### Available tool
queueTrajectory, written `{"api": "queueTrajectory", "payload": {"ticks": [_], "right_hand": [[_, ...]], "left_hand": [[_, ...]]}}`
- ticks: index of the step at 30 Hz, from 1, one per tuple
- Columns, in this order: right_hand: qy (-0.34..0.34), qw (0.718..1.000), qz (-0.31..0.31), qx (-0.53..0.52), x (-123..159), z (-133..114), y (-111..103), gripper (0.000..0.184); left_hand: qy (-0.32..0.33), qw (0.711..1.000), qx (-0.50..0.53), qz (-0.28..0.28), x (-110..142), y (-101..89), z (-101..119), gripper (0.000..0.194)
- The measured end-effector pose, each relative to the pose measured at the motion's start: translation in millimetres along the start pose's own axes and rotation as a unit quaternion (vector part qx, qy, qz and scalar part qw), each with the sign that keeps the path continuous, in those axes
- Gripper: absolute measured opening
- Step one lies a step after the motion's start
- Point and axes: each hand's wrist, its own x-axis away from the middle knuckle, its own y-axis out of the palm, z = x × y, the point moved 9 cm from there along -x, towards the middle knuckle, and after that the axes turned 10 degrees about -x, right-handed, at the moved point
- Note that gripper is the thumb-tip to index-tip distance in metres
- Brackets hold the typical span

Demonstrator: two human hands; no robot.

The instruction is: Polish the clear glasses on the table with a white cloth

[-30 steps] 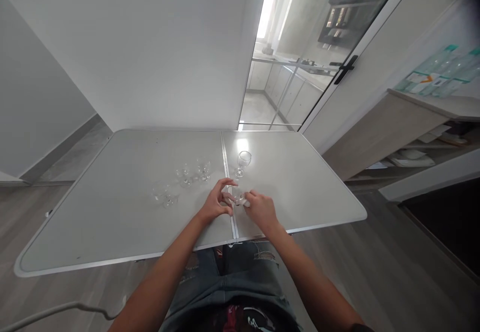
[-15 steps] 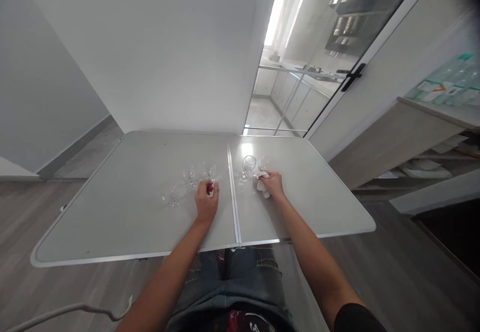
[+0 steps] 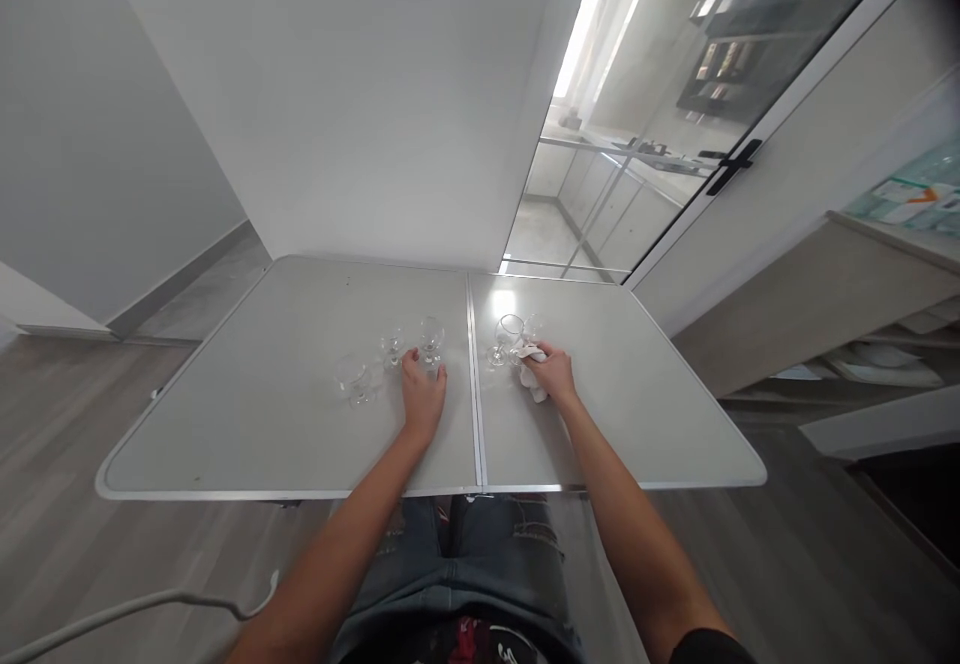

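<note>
My left hand (image 3: pixel 424 399) is open at the near side of a clear stemmed glass (image 3: pixel 432 332), thumb and fingers apart by its foot. To the left of that hand stand a second stemmed glass (image 3: pixel 391 342) and a third clear glass (image 3: pixel 354 376). My right hand (image 3: pixel 553 374) is closed on a crumpled white cloth (image 3: pixel 534 380), at the near side of a faint clear glass (image 3: pixel 535 324). Whether the cloth or fingers press on that glass is hard to see. Just left of the cloth stands another stemmed glass (image 3: pixel 509 328).
The glasses stand on a pale folding table (image 3: pixel 247 404) with a metal seam (image 3: pixel 474 394) across its middle. A white wall (image 3: pixel 360 124) and a glass door (image 3: pixel 622 174) lie behind it. A shelf unit (image 3: pixel 787 304) is at the right, and a cable (image 3: pixel 150 602) hangs lower left.
My left hand's fingers have spread apart beside the stemmed glass. My right hand keeps the cloth at nearly the same spot. The whole view has shifted slightly.
</note>
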Motion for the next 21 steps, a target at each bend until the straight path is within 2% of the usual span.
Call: {"api": "queueTrajectory", "payload": {"ticks": [2, 4, 6, 8, 10, 15, 18, 21], "right_hand": [[0.051, 0.997, 0.041, -0.041, 10.7, 11.0, -13.3, 0.043], [0.126, 0.979, 0.075, -0.141, 27.2, 27.5, -20.4, 0.045], [0.181, 0.944, 0.068, -0.269, 45.5, 38.1, -14.6, 0.044], [0.202, 0.907, 0.051, -0.367, 62.2, 38.9, -6.6, 0.044], [0.204, 0.886, 0.06, -0.413, 76.0, 35.1, -5.8, 0.047], [0.176, 0.869, 0.112, -0.449, 94.5, 8.6, -21.4, 0.046], [0.159, 0.862, 0.143, -0.46, 98.0, -12.1, -33.7, 0.047], [0.14, 0.872, 0.147, -0.445, 97.9, -30.4, -40.4, 0.053]], "left_hand": [[-0.011, 1.0, 0.021, -0.015, -3.4, 5.4, -4.3, 0.056], [-0.018, 0.999, 0.042, -0.024, -7.1, 9.4, -6.4, 0.054], [-0.016, 0.998, 0.049, -0.029, -10.7, 11.9, -5.8, 0.05], [-0.005, 0.999, 0.044, -0.03, -13.8, 12.5, -2.9, 0.042], [0.008, 0.999, 0.039, -0.031, -15.6, 12.2, 0.7, 0.033], [0.033, 0.995, 0.069, -0.059, -13.2, 11.7, 10.2, 0.013], [0.051, 0.989, 0.111, -0.081, -8.3, 10.6, 17.9, 0.013], [0.083, 0.986, 0.104, -0.1, -1.7, 9.1, 27.5, 0.02]]}}
